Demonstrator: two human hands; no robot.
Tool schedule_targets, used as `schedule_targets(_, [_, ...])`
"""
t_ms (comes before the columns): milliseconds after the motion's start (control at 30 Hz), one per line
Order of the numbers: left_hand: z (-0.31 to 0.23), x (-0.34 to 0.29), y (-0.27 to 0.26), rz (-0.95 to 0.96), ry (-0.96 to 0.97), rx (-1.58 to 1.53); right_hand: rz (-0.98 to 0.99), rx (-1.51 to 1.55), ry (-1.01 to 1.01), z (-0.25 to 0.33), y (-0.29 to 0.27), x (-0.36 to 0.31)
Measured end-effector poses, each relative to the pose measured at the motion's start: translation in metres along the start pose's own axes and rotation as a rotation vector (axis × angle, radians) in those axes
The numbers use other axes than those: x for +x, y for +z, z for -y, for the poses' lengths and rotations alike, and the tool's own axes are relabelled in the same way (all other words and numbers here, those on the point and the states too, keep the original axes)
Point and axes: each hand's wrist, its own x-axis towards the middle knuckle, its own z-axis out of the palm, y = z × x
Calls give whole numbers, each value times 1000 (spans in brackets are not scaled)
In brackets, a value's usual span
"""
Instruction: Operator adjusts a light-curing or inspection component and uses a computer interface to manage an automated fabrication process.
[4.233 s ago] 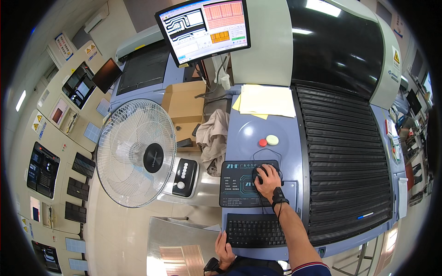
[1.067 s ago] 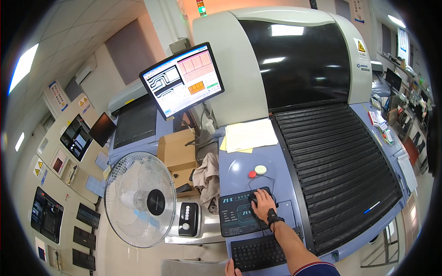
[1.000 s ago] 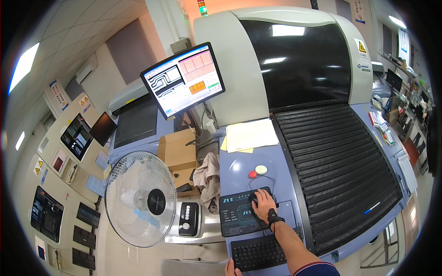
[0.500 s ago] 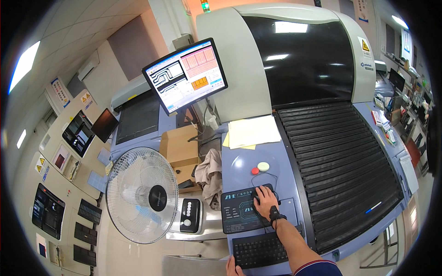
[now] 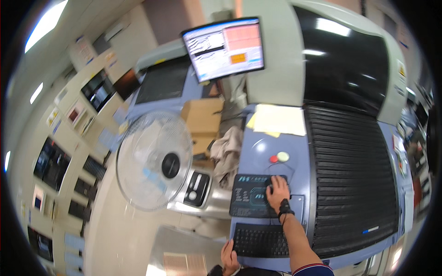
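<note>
My right hand (image 5: 278, 193) is closed over a dark computer mouse (image 5: 269, 182), mostly hidden under the fingers, on a black printed mouse pad (image 5: 248, 195). A black watch is on that wrist. Just below the pad lies a black keyboard (image 5: 258, 241), its right end partly covered by my right forearm. My left hand (image 5: 229, 256) rests at the keyboard's lower left corner, beside the desk edge, fingers stretched out and thumb apart, with nothing seen in it. A tilted monitor (image 5: 225, 48) shows dark line patterns and pink and orange panels.
A red button (image 5: 274, 159) and a pale button (image 5: 283, 157) sit behind the pad, with papers (image 5: 280, 120) beyond. To the right runs a ribbed black cover (image 5: 352, 179) of a large machine. A fan (image 5: 154, 161), cardboard box (image 5: 202, 120) and cloth (image 5: 226, 152) stand left.
My view has swung, so the scene shifts right and upward at the left side. More of my left hand shows beside the keyboard. My right hand stays on the mouse.
</note>
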Motion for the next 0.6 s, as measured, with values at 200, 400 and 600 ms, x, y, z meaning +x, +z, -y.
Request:
schedule_targets(200, [-3,16,-11,106,18,-26,-5,-49,-51,-11,0,2])
schedule_targets(400, [-58,53,-46,-49,90,-86,12,-36,-38,-7,2,-2])
schedule_targets(600, [-254,183,-146,-441,1031,-822,36,-63,-59,-8,-1,0])
